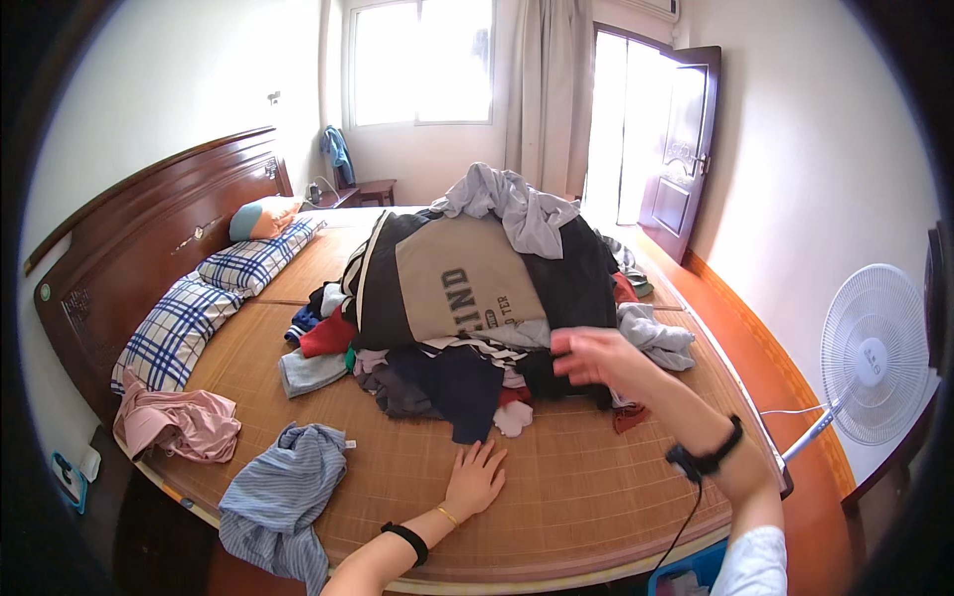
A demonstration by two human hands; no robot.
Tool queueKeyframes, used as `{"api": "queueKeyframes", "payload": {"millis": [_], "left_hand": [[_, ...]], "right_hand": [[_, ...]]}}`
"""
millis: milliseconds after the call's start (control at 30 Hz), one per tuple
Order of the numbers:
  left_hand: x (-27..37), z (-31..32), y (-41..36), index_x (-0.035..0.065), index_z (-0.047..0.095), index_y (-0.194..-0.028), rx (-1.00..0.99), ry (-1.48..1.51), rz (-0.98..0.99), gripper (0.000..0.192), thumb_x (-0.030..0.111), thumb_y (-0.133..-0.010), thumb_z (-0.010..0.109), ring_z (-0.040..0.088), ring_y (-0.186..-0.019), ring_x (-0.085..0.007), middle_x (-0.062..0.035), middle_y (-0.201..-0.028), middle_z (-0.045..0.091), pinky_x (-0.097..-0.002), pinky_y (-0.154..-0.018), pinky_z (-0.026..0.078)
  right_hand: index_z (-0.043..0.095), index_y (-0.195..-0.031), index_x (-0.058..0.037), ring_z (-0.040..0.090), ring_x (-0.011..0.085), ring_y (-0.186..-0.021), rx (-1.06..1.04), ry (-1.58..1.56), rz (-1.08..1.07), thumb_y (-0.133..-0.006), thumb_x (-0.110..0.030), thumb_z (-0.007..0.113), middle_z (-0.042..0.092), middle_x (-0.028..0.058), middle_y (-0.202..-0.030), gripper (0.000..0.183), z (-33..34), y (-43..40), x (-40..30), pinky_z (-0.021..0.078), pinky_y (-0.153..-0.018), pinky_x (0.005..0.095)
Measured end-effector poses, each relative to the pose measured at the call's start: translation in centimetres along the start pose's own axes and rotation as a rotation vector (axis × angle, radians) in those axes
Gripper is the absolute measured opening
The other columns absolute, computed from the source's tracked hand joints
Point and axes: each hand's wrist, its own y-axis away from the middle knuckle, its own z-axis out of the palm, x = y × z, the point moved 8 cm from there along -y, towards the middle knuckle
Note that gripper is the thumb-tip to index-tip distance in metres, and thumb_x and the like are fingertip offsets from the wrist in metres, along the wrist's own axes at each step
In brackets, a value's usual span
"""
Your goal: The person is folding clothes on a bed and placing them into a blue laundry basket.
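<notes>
A large heap of clothes lies on the bamboo mat (581, 462) of the bed before me. Spread over its top is a beige and black garment (469, 261) with printed lettering, and a light grey garment (514, 201) rests crumpled on that. My left hand (475, 480) is laid flat on the mat, fingers apart, its fingertips near a navy garment (455, 387) at the heap's front edge. Slightly blurred, my right hand (604, 361) is raised in front of the heap's right side with nothing visible in it. A pale pink sock (513, 419) lies between the hands.
A blue striped shirt (287, 484) and a pink garment (179, 421) lie at the left. Checked pillows (175, 328) line the wooden headboard (149, 223). A standing fan (872, 357) is at the right, a blue bin (686, 570) below the near edge. An open door (682, 149) stands behind.
</notes>
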Motion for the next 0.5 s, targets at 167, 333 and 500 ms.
{"api": "queueKeyframes", "payload": {"millis": [167, 333, 500], "left_hand": [[-0.9, -0.2, 0.0, 0.0131, 0.056, -0.128, 0.040, 0.124, -0.048, 0.039, 0.026, -0.091, 0.053, 0.042, -0.131, -0.0364, -0.0146, -0.138, 0.049, -0.0560, -0.108, 0.030], [-0.9, 0.6, -0.3, 0.0144, 0.056, -0.128, 0.026, 0.142, -0.064, 0.040, 0.026, -0.090, 0.053, 0.040, -0.132, -0.0362, -0.0129, -0.139, 0.048, -0.0547, -0.109, 0.030], [-0.7, -0.6, 0.1, 0.0134, 0.057, -0.127, 0.032, 0.174, -0.087, 0.041, 0.025, -0.088, 0.054, 0.041, -0.132, -0.0342, -0.0128, -0.139, 0.048, -0.0545, -0.109, 0.030]], "right_hand": [[0.056, -0.130, -0.0071, 0.062, 0.0161, -0.099, 0.451, 0.075, -0.060, -0.097, -0.026, 0.055, 0.057, 0.0050, -0.126, 0.038, -11.3, -16.9, 4.4, 0.0507, -0.079, 0.0292], [0.060, -0.128, -0.0064, 0.062, 0.0138, -0.087, 0.776, 0.331, -0.329, -0.097, -0.030, 0.051, 0.032, 0.0094, -0.152, 0.040, -20.1, -24.4, 6.7, 0.0480, -0.066, 0.0264], [0.046, -0.141, -0.0067, 0.052, 0.0179, -0.117, 0.629, 0.119, -0.245, -0.098, -0.040, 0.047, 0.036, 0.0050, -0.151, 0.054, -16.5, -24.7, 6.8, 0.0419, -0.092, 0.0357]]}}
